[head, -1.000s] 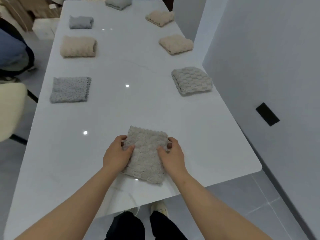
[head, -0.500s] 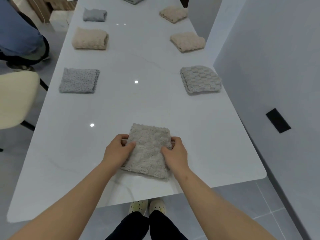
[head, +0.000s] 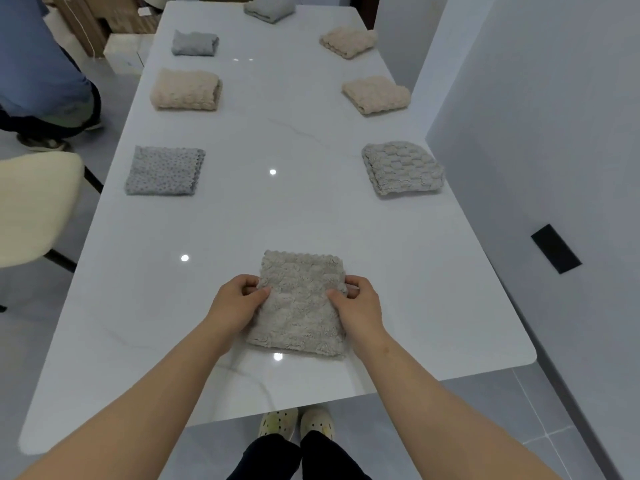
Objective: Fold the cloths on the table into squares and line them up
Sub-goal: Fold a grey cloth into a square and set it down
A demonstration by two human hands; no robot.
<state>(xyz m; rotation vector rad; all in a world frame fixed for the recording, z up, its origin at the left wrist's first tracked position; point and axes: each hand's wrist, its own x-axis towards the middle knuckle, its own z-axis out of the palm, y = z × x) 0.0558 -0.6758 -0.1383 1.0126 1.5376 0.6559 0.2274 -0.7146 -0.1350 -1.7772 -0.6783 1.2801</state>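
A folded grey-beige fluffy cloth [head: 299,303] lies near the front edge of the white table [head: 263,216]. My left hand [head: 235,303] pinches its left edge, thumb on top. My right hand [head: 358,304] pinches its right edge the same way. Several folded cloths lie in two rows further back: a speckled grey cloth [head: 164,170], a beige cloth [head: 186,89] and a small grey cloth [head: 194,43] on the left; a grey-beige cloth [head: 401,167] and two beige cloths [head: 376,95] [head: 348,40] on the right. Another grey cloth [head: 269,9] sits at the far end.
A cream chair [head: 33,206] stands left of the table. A person in blue [head: 38,71] crouches at the far left. A grey wall [head: 540,133] with a black socket [head: 556,248] runs close along the right edge. Boxes [head: 126,53] sit beyond the far left corner.
Both hands have slid the cloth slightly away from the front edge and squared it up. My view has shifted, so the table sits more to the right.
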